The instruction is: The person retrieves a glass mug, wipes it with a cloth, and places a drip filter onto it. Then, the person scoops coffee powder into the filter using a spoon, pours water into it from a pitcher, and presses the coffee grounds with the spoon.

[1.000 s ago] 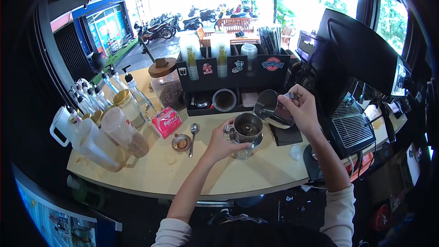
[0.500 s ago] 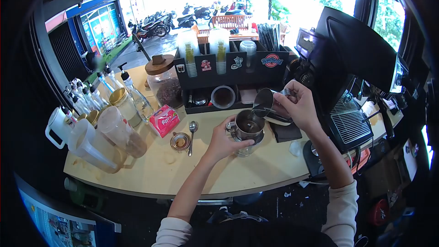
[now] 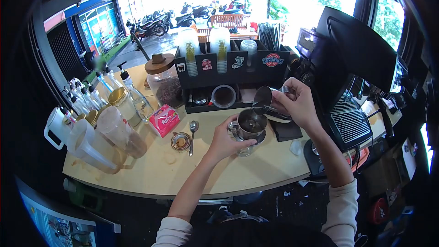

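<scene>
My left hand (image 3: pixel 224 144) is closed round the side and saucer-like rim of a metal coffee dripper (image 3: pixel 250 133), which sits on a clear glass (image 3: pixel 245 151). Dark contents show inside the dripper. By its handle, my right hand (image 3: pixel 299 107) grips a small steel pitcher (image 3: pixel 263 97), tipped with its spout over the dripper's mouth. A thin stream seems to fall from it, too faint to be sure. Left of the dripper, a metal spoon (image 3: pixel 192 138) lies beside a small round metal lid (image 3: pixel 181 142).
Behind stands a black organizer (image 3: pixel 233 77) with cups and straws. A pink tissue pack (image 3: pixel 164 120), plastic jugs (image 3: pixel 93 148), pump bottles (image 3: pixel 132 89) and a bean jar (image 3: pixel 167 87) are at left. An espresso machine (image 3: pixel 347 123) and dark cloth (image 3: pixel 286 131) are at right.
The pitcher stays tipped over the dripper, with its spout slightly lower. Both hands keep their grips; the whole view has shifted only slightly.
</scene>
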`<state>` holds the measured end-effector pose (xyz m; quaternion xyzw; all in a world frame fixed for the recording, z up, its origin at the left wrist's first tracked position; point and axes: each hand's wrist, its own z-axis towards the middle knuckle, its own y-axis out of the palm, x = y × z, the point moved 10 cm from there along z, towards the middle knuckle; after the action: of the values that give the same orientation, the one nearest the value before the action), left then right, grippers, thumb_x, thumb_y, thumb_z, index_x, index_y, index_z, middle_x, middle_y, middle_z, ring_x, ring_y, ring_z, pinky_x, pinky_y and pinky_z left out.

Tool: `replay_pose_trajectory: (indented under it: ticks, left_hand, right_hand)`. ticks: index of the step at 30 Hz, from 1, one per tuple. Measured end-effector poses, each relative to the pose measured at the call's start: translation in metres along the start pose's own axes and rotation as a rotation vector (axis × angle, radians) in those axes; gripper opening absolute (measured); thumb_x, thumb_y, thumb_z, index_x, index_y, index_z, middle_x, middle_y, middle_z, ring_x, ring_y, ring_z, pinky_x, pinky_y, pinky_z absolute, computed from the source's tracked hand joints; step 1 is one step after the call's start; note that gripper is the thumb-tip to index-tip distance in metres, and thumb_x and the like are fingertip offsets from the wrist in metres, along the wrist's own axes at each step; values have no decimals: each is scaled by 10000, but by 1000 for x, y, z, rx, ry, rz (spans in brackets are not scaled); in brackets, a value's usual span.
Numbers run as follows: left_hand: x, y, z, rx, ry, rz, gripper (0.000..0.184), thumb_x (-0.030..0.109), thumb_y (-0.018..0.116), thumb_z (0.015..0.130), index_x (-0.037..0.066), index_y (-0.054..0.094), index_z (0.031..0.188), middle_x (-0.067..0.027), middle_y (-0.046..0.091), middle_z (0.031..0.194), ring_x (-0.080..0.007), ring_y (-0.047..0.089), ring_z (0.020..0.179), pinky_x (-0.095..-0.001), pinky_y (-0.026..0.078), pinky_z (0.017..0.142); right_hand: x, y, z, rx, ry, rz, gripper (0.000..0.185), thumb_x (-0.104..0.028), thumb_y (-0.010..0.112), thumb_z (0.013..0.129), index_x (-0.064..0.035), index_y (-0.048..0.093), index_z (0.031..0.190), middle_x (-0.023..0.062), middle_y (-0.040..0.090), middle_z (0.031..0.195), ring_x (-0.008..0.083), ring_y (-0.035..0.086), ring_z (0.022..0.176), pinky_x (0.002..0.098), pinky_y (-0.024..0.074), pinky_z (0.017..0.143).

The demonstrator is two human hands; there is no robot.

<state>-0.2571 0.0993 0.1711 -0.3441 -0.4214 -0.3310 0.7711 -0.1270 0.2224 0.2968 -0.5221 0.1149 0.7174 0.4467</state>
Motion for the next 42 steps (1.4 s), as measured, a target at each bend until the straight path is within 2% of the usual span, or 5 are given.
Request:
replay_pose_trajectory:
  ticks: [11,17,21,35,42]
  left_hand:
    - [1,0,0,1,-16,-35,815,275,888,546,-22,519,1208,-142,630,1100,-224,608,1042,-347,458,949]
    - [-1,1,1,11,25,-1,781,217,887,568,-6,514,1217,-108,647,1081,-187,622,1015,-332,472,927]
    - [-3,1,0,7,-21,-37,819,278,888,545,-24,516,1209,-144,632,1099,-231,610,1041,-349,458,951]
    - [-6,0,-1,4,-44,9,871,304,896,538,-19,481,1232,-152,603,1143,-237,581,1088,-361,441,970]
    - [35,-13,-1,114,129,168,868,315,895,532,-8,488,1227,-141,595,1155,-237,572,1098,-360,431,970]
  right_hand:
    - [-2,2,0,-8,16,7,236,-57,663,848,-16,466,725,-73,365,633,-18,383,596,157,459,553]
    - [-7,0,-3,-6,41,40,214,-41,656,853,-13,472,747,-70,395,636,-30,412,606,154,486,567]
    - [-7,-5,-5,-1,38,20,208,-32,651,853,-16,473,747,-73,389,636,-28,402,604,160,510,586]
    - [-11,-21,-14,24,13,-7,215,-45,668,837,-20,479,737,-81,332,637,-19,337,597,151,444,545]
    - [-14,-11,-10,-33,19,83,218,-30,657,843,-25,466,740,-79,359,654,-21,344,596,154,484,566]
